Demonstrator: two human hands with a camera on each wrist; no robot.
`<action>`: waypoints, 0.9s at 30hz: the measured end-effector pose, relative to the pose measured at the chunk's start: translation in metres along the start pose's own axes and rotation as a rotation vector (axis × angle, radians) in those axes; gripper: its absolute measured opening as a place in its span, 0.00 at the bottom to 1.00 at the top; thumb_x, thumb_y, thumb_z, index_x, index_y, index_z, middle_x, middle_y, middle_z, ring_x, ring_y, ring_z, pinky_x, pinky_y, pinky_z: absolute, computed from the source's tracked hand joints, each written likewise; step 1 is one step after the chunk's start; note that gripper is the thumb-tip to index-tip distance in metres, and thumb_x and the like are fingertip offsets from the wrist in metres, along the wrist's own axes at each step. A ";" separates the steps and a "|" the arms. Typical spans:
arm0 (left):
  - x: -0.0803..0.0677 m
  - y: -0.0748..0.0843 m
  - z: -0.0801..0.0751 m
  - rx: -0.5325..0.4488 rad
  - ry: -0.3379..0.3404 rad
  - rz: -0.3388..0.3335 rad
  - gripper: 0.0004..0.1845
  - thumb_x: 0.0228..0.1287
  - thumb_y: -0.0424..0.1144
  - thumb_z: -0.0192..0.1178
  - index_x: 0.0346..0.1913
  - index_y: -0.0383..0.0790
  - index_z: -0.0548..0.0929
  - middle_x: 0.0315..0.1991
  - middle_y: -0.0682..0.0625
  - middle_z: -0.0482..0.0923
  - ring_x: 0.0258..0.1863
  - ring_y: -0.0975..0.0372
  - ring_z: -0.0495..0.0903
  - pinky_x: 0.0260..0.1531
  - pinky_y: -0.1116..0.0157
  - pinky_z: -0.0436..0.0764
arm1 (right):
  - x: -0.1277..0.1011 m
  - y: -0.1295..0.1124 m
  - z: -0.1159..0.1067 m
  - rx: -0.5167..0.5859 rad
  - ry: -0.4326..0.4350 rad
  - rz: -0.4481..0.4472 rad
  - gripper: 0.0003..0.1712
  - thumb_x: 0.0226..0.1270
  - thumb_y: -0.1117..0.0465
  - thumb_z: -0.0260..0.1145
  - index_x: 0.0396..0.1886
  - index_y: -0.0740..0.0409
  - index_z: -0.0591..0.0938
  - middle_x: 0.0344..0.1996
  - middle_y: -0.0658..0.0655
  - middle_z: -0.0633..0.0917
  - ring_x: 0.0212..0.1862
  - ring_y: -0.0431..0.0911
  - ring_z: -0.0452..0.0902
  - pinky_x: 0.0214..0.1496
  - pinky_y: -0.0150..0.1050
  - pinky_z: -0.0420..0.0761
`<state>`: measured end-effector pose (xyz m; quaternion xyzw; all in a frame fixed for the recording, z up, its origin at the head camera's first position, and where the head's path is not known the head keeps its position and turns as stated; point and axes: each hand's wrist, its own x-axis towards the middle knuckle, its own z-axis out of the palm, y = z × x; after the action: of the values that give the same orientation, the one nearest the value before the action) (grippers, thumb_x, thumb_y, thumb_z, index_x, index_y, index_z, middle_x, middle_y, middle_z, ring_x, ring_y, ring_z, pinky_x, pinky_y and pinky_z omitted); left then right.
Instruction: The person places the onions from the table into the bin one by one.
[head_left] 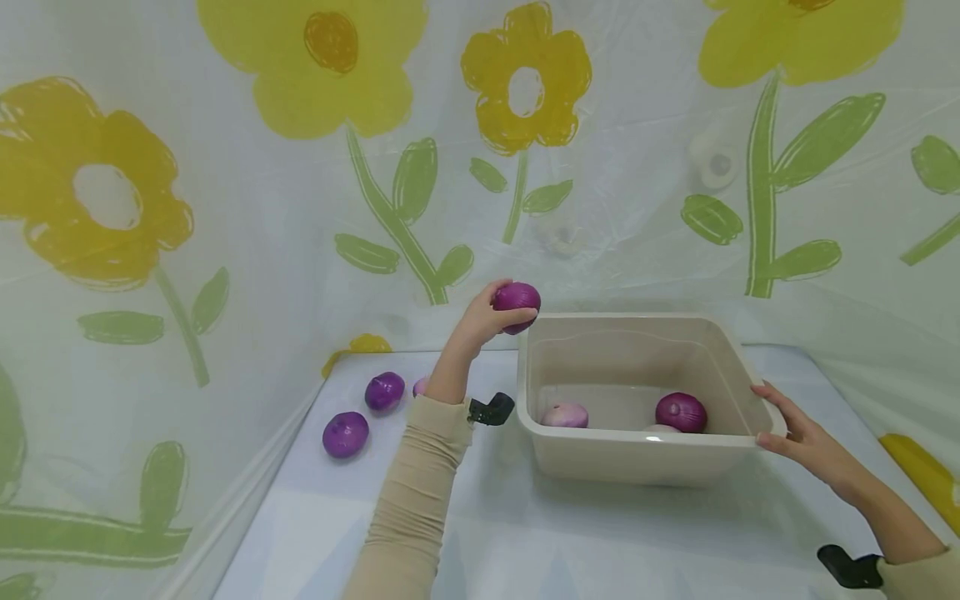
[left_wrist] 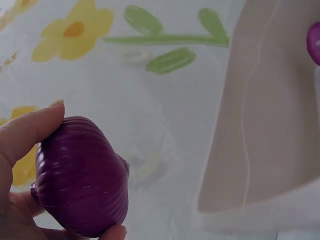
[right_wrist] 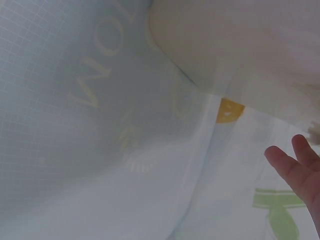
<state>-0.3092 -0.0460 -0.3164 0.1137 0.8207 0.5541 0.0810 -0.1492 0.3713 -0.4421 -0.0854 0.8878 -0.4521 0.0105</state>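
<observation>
From the head view, the left hand [head_left: 480, 321] holds a purple onion [head_left: 516, 302] up by the tub's [head_left: 637, 454] left rim. It looks ready to drop in.

The right hand [head_left: 798, 433] rests flat on the tub's right rim.

The left wrist view shows the fingers [left_wrist: 30, 127] curled round the onion.

The right wrist view shows faint yellow letters I cannot read.

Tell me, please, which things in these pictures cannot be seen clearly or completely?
- Third onion on the table: head view, mostly hidden behind the left hand's sleeve.
- Pale object in the tub: head view, cut by the near rim.
- Right hand: right wrist view shows only fingertips at the edge; tub blurred.
</observation>
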 end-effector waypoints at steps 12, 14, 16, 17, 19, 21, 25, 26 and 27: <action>0.004 0.011 0.040 0.028 -0.099 0.006 0.40 0.49 0.43 0.68 0.66 0.46 0.62 0.63 0.43 0.65 0.59 0.51 0.68 0.55 0.55 0.72 | -0.001 -0.001 0.001 0.003 0.003 -0.002 0.41 0.69 0.61 0.50 0.72 0.38 0.39 0.59 0.19 0.39 0.59 0.75 0.43 0.46 0.75 0.54; 0.003 0.012 0.045 0.026 -0.125 -0.005 0.40 0.49 0.43 0.68 0.66 0.46 0.63 0.64 0.43 0.64 0.60 0.51 0.67 0.55 0.55 0.72 | -0.001 -0.001 0.001 0.003 0.005 -0.004 0.40 0.70 0.61 0.50 0.72 0.39 0.39 0.59 0.19 0.39 0.60 0.75 0.42 0.46 0.75 0.54; 0.003 0.011 0.049 0.024 -0.144 -0.016 0.40 0.49 0.44 0.69 0.66 0.47 0.63 0.65 0.43 0.62 0.61 0.51 0.66 0.57 0.54 0.70 | -0.001 0.000 0.001 0.005 0.005 -0.006 0.40 0.70 0.61 0.50 0.72 0.38 0.39 0.59 0.19 0.39 0.60 0.75 0.41 0.46 0.75 0.53; 0.002 0.011 0.050 0.021 -0.152 -0.023 0.40 0.49 0.44 0.69 0.66 0.48 0.63 0.65 0.43 0.61 0.62 0.51 0.65 0.57 0.54 0.70 | -0.001 0.000 0.001 0.004 0.005 -0.006 0.40 0.70 0.61 0.50 0.72 0.38 0.39 0.60 0.20 0.39 0.61 0.74 0.41 0.46 0.75 0.53; 0.001 0.010 0.050 0.021 -0.158 -0.033 0.40 0.49 0.45 0.69 0.66 0.49 0.63 0.66 0.44 0.60 0.62 0.51 0.64 0.58 0.53 0.68 | -0.001 0.001 0.002 0.000 0.006 -0.010 0.40 0.70 0.61 0.50 0.72 0.38 0.39 0.60 0.20 0.39 0.62 0.73 0.41 0.47 0.75 0.53; 0.000 0.009 0.049 0.027 -0.157 -0.036 0.40 0.49 0.45 0.69 0.66 0.50 0.63 0.66 0.44 0.61 0.63 0.51 0.64 0.59 0.52 0.67 | -0.001 0.001 0.001 -0.003 0.006 -0.014 0.40 0.69 0.61 0.50 0.72 0.39 0.39 0.61 0.21 0.38 0.63 0.71 0.40 0.46 0.75 0.53; -0.001 0.005 0.041 0.034 -0.159 -0.033 0.40 0.50 0.45 0.68 0.67 0.50 0.62 0.66 0.44 0.61 0.63 0.51 0.63 0.59 0.51 0.66 | -0.001 0.000 0.001 -0.003 0.003 -0.017 0.40 0.70 0.61 0.49 0.72 0.39 0.39 0.61 0.21 0.39 0.66 0.65 0.40 0.47 0.75 0.53; -0.001 0.004 0.039 0.037 -0.159 -0.031 0.40 0.51 0.45 0.67 0.67 0.49 0.62 0.66 0.44 0.61 0.63 0.51 0.63 0.60 0.51 0.65 | -0.001 0.000 0.001 0.002 0.001 -0.017 0.40 0.70 0.61 0.49 0.73 0.39 0.39 0.61 0.21 0.39 0.66 0.66 0.40 0.47 0.76 0.53; -0.001 0.003 0.036 0.041 -0.158 -0.030 0.40 0.51 0.45 0.67 0.67 0.49 0.62 0.66 0.44 0.61 0.63 0.51 0.63 0.60 0.51 0.65 | -0.001 0.000 0.001 0.005 -0.001 -0.014 0.40 0.70 0.61 0.49 0.73 0.39 0.39 0.61 0.21 0.38 0.66 0.67 0.40 0.47 0.75 0.53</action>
<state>-0.2987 -0.0136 -0.3273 0.1463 0.8246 0.5250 0.1518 -0.1478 0.3710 -0.4422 -0.0920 0.8860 -0.4544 0.0078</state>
